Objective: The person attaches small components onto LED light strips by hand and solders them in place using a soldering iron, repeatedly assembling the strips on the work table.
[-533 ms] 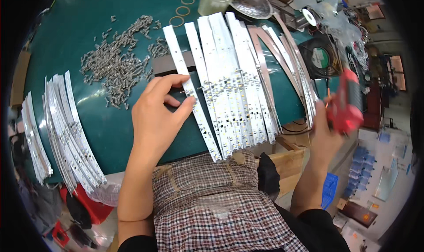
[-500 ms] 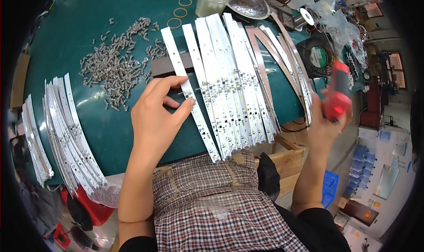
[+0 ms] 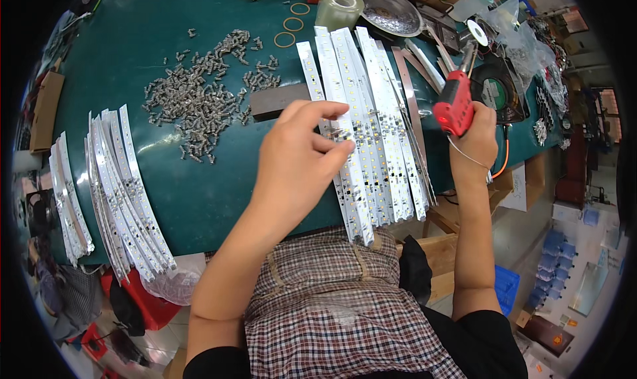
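Observation:
My left hand (image 3: 298, 153) is over a fan of white LED strips (image 3: 361, 160). Its thumb and index fingertip are apart and lie over one of the left strips, seeming to touch it. Nothing shows clasped between them; the other fingers are curled and partly hidden. In my right hand (image 3: 478, 143) is a red and black soldering gun (image 3: 456, 100), gripped by its handle. Its metal tip points away from me, near a fan (image 3: 494, 93). A dark block (image 3: 275, 101) lies beside the strips, partly behind my left hand.
Small metal parts (image 3: 199, 93) are heaped left of the block. More LED strips (image 3: 126, 193) lie at the table's left edge. Far back are a tape roll (image 3: 340, 10), rubber bands (image 3: 285, 40) and a metal dish (image 3: 385, 12). A white-ended spool (image 3: 476, 30) stands behind the soldering gun.
My left hand has moved right, and the separated LED strip is now on the others. The soldering gun has moved left and its tip now shows clearly. The view has shifted.

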{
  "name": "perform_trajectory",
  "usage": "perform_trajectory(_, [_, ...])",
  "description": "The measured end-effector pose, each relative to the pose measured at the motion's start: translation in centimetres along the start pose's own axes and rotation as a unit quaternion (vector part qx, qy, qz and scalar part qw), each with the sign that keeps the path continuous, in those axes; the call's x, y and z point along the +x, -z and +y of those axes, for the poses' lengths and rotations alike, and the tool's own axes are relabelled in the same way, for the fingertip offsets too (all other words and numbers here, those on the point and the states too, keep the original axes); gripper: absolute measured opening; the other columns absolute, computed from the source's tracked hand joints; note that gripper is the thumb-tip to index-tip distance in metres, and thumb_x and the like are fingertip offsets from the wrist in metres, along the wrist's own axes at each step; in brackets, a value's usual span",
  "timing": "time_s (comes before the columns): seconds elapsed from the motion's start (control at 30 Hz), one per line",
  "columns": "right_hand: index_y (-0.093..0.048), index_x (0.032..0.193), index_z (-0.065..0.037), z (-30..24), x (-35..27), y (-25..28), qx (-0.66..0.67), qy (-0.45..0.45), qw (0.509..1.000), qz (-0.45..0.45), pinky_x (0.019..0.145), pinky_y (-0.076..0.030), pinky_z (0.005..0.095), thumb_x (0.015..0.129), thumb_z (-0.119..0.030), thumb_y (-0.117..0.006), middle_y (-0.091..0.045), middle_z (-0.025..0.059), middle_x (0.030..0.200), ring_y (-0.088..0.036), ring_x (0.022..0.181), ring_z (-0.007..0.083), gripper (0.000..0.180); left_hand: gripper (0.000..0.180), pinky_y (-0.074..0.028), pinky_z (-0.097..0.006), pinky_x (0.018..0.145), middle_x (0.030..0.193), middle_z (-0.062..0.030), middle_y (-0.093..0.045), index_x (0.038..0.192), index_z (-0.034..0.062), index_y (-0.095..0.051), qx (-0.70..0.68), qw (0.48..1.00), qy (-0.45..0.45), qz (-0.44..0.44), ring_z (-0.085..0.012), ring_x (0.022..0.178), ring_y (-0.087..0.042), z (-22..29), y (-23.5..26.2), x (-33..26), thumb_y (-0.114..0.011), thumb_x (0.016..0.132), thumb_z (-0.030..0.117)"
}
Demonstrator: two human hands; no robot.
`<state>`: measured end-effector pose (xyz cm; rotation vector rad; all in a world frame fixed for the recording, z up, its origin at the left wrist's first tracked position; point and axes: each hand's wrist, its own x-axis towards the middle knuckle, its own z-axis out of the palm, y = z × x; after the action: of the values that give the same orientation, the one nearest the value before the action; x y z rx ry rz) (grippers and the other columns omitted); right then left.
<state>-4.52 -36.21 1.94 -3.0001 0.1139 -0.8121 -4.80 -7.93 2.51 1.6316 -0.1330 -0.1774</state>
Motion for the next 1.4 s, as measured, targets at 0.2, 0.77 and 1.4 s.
perform_trajectory(0.2, [-0.052, 0.114, -0.002, 0.6, 0.3, 3.1, 0.126, 0.014, 0.991, 0.034, 0.08, -0.048, 0.0325, 0.073, 0.003, -0.072, -0.057, 0.0121, 0.098, -0.059, 0.088, 0.0256, 0.045, 0.037, -0.053, -0.028, 0.064, 0.11, -0.0095, -0.054, 0.11, 0.0046, -0.061, 0.17, 0.982, -0.054, 0.053, -0.0162, 0.072, -0.069, -0.4, -1.3, 0.0, -0.074, 0.076, 0.004])
perform_trajectory(0.77, [-0.051, 0.118, -0.001, 7.3, 0.2, 12.7, 0.685, -0.265, 0.639, 0.228, 0.091, -0.047, 0.0341, 0.092, 0.0, -0.058, -0.061, 0.0119, 0.112, -0.058, 0.109, 0.0199, 0.027, 0.012, -0.049, -0.034, 0.071, 0.083, -0.0066, -0.065, 0.085, 0.008, -0.069, 0.481, 0.858, -0.045, 0.176, -0.0214, 0.079, -0.063, -0.9, 11.2, 5.8, -0.072, 0.078, 0.017])
perform_trajectory(1.4, [-0.048, 0.113, -0.001, -11.2, -3.0, 12.3, 0.577, -0.28, 0.762, -0.089, 0.062, -0.046, 0.0205, 0.08, 0.01, -0.063, -0.06, 0.0031, 0.084, -0.056, 0.068, 0.0074, 0.038, 0.006, -0.053, -0.027, 0.062, 0.081, -0.0104, -0.069, 0.082, 0.0005, -0.063, 0.137, 0.963, -0.036, 0.231, -0.0157, 0.068, -0.067, 2.1, 8.3, 2.0, -0.065, 0.079, 0.006])
